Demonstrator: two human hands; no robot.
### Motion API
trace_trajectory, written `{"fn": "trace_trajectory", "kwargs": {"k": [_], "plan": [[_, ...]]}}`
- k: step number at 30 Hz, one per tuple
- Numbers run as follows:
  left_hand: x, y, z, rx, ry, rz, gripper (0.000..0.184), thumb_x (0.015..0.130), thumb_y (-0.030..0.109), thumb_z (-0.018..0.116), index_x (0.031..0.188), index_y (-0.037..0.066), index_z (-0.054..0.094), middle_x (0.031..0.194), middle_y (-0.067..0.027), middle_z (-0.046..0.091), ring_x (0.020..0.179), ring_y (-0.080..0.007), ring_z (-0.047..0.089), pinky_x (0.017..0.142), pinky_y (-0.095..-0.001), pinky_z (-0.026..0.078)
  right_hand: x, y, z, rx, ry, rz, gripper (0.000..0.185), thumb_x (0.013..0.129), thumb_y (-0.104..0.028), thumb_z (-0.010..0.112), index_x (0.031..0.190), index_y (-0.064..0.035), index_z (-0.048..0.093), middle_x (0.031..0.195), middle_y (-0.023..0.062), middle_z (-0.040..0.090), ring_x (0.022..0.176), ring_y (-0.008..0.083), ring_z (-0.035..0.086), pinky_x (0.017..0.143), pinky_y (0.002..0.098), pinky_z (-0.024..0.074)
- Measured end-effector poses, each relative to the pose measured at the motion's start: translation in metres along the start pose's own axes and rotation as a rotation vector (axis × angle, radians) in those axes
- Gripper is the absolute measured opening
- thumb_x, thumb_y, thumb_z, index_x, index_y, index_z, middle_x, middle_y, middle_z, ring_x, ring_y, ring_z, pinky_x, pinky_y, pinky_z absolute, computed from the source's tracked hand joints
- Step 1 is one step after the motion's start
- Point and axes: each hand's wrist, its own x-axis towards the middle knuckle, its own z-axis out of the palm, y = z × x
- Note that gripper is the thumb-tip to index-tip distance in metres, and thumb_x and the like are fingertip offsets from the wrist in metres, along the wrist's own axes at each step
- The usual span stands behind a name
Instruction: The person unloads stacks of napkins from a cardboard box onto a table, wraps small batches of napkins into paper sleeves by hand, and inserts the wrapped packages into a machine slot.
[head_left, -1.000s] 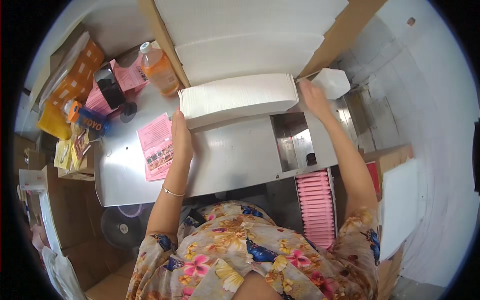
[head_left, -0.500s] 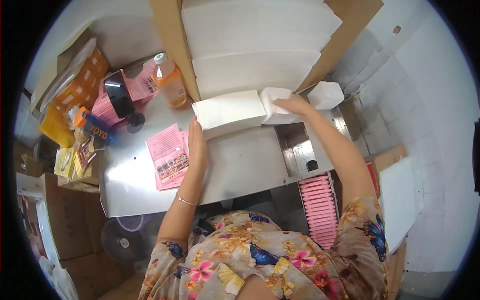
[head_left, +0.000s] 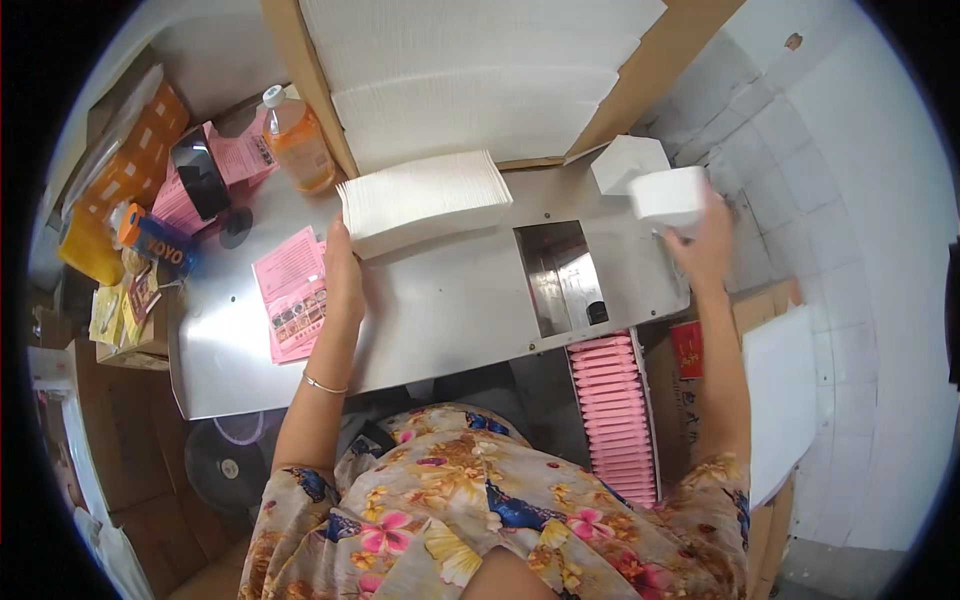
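A long row of white folded paper sheets [head_left: 425, 205] lies on the metal table [head_left: 430, 310]. My left hand [head_left: 342, 275] is stretched out, its fingers flat against the left end of this row. Over at the right side, my right hand [head_left: 706, 245] is closed on a white block [head_left: 668, 197], lifted above the tabletop. Another white block [head_left: 628, 165] stands just behind it, partly overlapped by the held one. The right end of the paper row has nothing touching it.
A cardboard box [head_left: 310, 85] full of white paper [head_left: 480, 110] stands behind. Pink leaflets [head_left: 290, 285], a bottle of orange drink [head_left: 298, 145], a phone [head_left: 200, 177] and a blue can [head_left: 158, 245] are at left. Beside a slot [head_left: 560, 275], pink packets [head_left: 612, 415] fill a chute below.
My right hand has carried the white block away from the paper row's right end, toward the right. My left hand stays at the row's left end. The whole view has shifted slightly.
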Motion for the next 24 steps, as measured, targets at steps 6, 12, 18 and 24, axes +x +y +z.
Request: {"fn": "trace_trajectory", "kwargs": {"k": [6, 12, 18, 24], "plan": [[0.011, -0.011, -0.012, 0.04, 0.083, -0.055, 0.055, 0.108, 0.038, 0.033, 0.147, 0.0, 0.044, 0.144, -0.0102, 0.049, 0.132, -0.0208, 0.043, 0.113, -0.0331, 0.029, 0.001, 0.007, 0.076, 0.109, -0.274, -0.2, 0.085, 0.068, 0.0, 0.069, 0.148, -0.0099, 0.042, 0.149, 0.0116, 0.044, 0.141, 0.0333, 0.038, 0.118, 0.0491, 0.0272], [0.005, 0.013, -0.014, 0.283, -0.049, 0.025, 0.058, 0.107, 0.041, 0.037, 0.142, -0.005, 0.048, 0.14, -0.0153, 0.054, 0.128, -0.0237, 0.047, 0.11, -0.032, 0.033, 0.022, 0.002, 0.045, 0.172, -0.388, -0.269, 0.078, 0.078, -0.007, 0.071, 0.15, -0.0069, 0.04, 0.154, 0.0152, 0.04, 0.143, 0.0342, 0.036, 0.118, 0.0465, 0.0262], [0.019, 0.021, -0.018, 0.549, -0.038, 0.132, 0.061, 0.106, 0.045, 0.04, 0.127, -0.009, 0.059, 0.126, -0.0257, 0.064, 0.12, -0.0333, 0.059, 0.104, -0.0379, 0.041, 0.043, -0.117, 0.076, 0.584, -0.281, 0.03, 0.048, 0.095, -0.026, 0.061, 0.135, 0.0005, 0.057, 0.131, 0.0208, 0.06, 0.127, 0.0382, 0.053, 0.109, 0.0395, 0.0392], [0.044, 0.042, 0.004, 1.056, -0.202, -0.125, 0.066, 0.101, 0.05, 0.045, 0.118, -0.012, 0.06, 0.124, -0.0362, 0.058, 0.118, -0.0486, 0.056, 0.096, -0.049, 0.045, 0.087, -0.19, 0.178, 0.804, -0.617, 0.578, 0.084, 0.097, -0.069, 0.037, 0.114, 0.0075, 0.067, 0.109, 0.0249, 0.07, 0.105, 0.037, 0.066, 0.092, 0.041, 0.0498]]}}
